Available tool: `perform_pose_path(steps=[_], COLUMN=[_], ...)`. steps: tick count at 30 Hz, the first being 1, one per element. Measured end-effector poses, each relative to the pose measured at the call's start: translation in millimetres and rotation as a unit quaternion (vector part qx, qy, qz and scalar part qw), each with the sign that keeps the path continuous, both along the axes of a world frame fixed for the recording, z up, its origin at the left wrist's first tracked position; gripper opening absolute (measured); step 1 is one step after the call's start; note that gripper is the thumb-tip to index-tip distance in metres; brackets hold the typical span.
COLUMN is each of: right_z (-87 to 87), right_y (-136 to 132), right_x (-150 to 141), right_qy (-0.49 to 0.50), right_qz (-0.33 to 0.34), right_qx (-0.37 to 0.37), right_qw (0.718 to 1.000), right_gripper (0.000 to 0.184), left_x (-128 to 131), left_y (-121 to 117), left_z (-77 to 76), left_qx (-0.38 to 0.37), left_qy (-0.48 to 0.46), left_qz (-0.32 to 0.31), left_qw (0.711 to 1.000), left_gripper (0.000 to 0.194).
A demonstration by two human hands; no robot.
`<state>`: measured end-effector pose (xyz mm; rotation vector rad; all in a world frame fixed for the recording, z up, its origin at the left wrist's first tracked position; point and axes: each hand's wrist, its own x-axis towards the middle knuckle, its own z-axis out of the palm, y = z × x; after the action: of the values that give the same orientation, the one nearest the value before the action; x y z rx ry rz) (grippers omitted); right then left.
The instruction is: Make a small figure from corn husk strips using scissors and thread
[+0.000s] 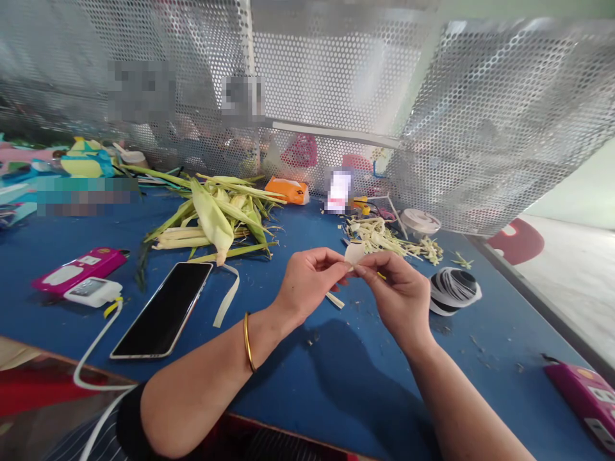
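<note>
My left hand (pixel 310 282) and my right hand (pixel 398 291) meet over the blue table (pixel 336 384), both pinching a small pale piece of corn husk (pixel 354 251) between the fingertips. A thin pale strip hangs below my left fingers. A gold bangle (pixel 248 342) circles my left wrist. A pile of green and pale corn husks (pixel 216 214) lies behind my left hand. Shredded husk strips (pixel 384 237) are heaped just beyond my right hand.
A black phone (pixel 166 307) lies left of my left arm, beside a white charger with cable (pixel 93 291) and a pink device (pixel 79 269). A black-and-white tape roll (pixel 454 289) sits to the right. Perforated metal panels (pixel 432 115) wall the back. Another pink device (pixel 586 394) lies far right.
</note>
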<state>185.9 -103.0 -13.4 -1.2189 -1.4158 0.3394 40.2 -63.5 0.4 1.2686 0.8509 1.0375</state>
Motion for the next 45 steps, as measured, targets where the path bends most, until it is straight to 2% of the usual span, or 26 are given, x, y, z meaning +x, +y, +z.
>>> perform_pose_path(steps=[5, 10, 12, 18, 24, 28, 31, 35, 38, 41, 45], right_z=[-0.8, 0.3, 0.8, 2.0, 2.1, 2.6, 2.0, 0.9, 1.3, 2.3, 2.5], right_y=[-1.2, 0.0, 0.8, 3.5, 3.9, 2.9, 2.2, 1.4, 1.2, 1.8, 3.3], right_x=[-0.9, -0.8, -0.4, 3.9, 6.2, 6.2, 6.1, 5.9, 5.3, 4.6, 5.9], right_qy=[0.012, -0.002, -0.002, -0.014, -0.02, -0.033, -0.018, 0.003, -0.01, -0.024, -0.023], right_qz=[-0.008, -0.015, -0.008, 0.033, 0.037, 0.042, 0.021, 0.003, -0.005, -0.014, 0.012], right_qx=[0.004, -0.003, 0.003, 0.012, 0.023, 0.019, 0.01, -0.002, -0.001, 0.001, 0.004], right_qw=[1.0, 1.0, 1.0, 0.999, 0.999, 0.998, 1.0, 1.0, 1.0, 1.0, 1.0], right_gripper=[0.005, 0.004, 0.005, 0.002, 0.004, 0.006, 0.007, 0.009, 0.011, 0.011, 0.008], left_x=[-0.2, -1.9, -1.7, -2.5, -5.1, -4.2, -3.2, -2.8, -2.5, -1.9, -2.6], left_y=[-1.5, -0.9, 0.0, 3.5, 5.4, 3.7, 2.2, 1.1, 0.7, 1.0, 3.1], left_z=[-2.4, -3.8, -3.4, 1.5, 2.5, 3.2, 2.7, 0.3, -1.4, -1.7, -0.1], left_qx=[0.043, 0.058, 0.041, -0.077, -0.106, -0.07, -0.022, 0.037, 0.05, 0.026, -0.059], left_qy=[0.019, 0.032, 0.029, -0.052, -0.061, -0.04, -0.021, 0.013, 0.021, 0.018, -0.012], left_qz=[0.011, -0.004, -0.007, -0.05, -0.07, -0.047, -0.03, -0.029, -0.034, -0.038, -0.053], left_qw=[0.999, 0.998, 0.999, 0.994, 0.99, 0.996, 0.999, 0.999, 0.998, 0.999, 0.997], left_gripper=[0.013, 0.014, 0.014, 0.013, 0.014, 0.011, 0.008, 0.009, 0.01, 0.009, 0.01])
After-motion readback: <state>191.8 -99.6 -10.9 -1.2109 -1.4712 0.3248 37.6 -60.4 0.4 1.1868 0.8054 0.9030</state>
